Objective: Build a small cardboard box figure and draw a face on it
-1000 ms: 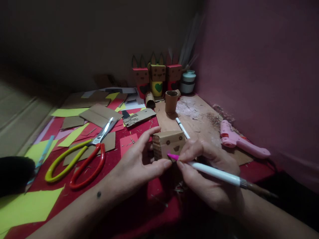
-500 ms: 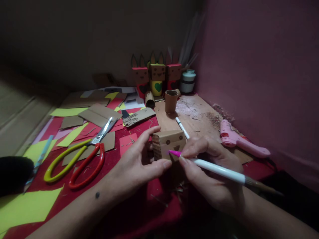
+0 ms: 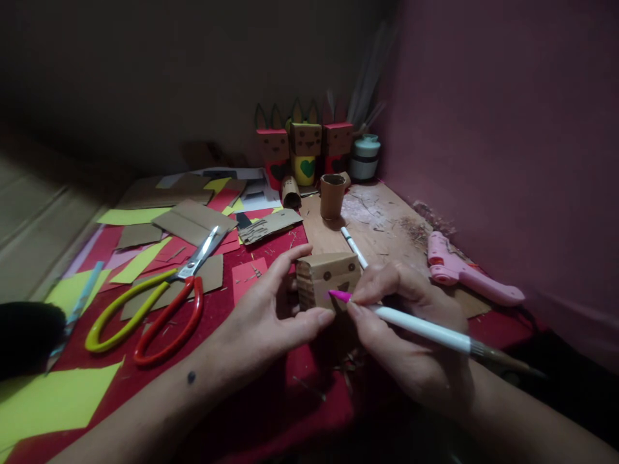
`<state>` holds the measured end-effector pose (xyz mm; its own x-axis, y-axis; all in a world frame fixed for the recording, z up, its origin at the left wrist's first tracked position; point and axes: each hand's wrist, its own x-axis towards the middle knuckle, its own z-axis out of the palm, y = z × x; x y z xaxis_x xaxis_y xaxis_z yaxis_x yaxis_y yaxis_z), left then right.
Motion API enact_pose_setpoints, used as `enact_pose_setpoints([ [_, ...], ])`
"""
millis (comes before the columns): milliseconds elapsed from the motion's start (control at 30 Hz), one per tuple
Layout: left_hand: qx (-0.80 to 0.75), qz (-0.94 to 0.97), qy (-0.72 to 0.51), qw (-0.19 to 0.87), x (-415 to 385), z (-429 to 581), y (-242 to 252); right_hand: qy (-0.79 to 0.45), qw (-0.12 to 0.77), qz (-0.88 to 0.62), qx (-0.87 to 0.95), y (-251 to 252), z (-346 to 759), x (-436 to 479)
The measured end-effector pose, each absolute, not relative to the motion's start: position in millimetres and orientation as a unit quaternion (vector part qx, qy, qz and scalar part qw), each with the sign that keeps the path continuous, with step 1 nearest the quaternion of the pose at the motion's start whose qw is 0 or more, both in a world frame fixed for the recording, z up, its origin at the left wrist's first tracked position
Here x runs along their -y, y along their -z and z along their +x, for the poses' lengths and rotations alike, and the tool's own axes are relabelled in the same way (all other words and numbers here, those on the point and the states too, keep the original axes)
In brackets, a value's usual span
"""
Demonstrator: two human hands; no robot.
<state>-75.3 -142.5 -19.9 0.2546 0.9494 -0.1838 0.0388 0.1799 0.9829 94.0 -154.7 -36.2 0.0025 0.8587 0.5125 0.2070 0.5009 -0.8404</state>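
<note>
My left hand (image 3: 275, 303) grips a small cardboard box (image 3: 319, 283) from its left side, thumb along the lower front edge. Two round eyes and a dark nose are drawn on the box's front. In my right hand (image 3: 406, 322) is a white marker pen (image 3: 420, 325) with a pink tip, held like a writing pen. The pink tip is at the front of the box, below the left eye; a faint pinkish patch shows there. Behind my right fingers a second white pen (image 3: 354, 246) lies partly hidden.
Scissors (image 3: 188, 274) with yellow and red handles lie left, among cardboard and coloured paper (image 3: 58, 399). A pink glue gun (image 3: 469, 274) rests at right. Farther back stand a cardboard cup (image 3: 333, 198), several box-headed figures (image 3: 305, 140) and a blue-grey jar (image 3: 365, 158).
Almost nothing differs. The pen's back end has shifted slightly left, while its tip stays at nearly the same place on the box.
</note>
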Motion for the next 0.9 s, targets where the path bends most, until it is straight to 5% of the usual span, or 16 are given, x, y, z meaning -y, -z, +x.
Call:
enact_pose_setpoints([
  [900, -0.481, 0.510, -0.367, 0.611, 141.1, -77.4, 17.9, -0.310, 0.575, -0.412, 0.635, 30.3, 95.9, 157.2],
])
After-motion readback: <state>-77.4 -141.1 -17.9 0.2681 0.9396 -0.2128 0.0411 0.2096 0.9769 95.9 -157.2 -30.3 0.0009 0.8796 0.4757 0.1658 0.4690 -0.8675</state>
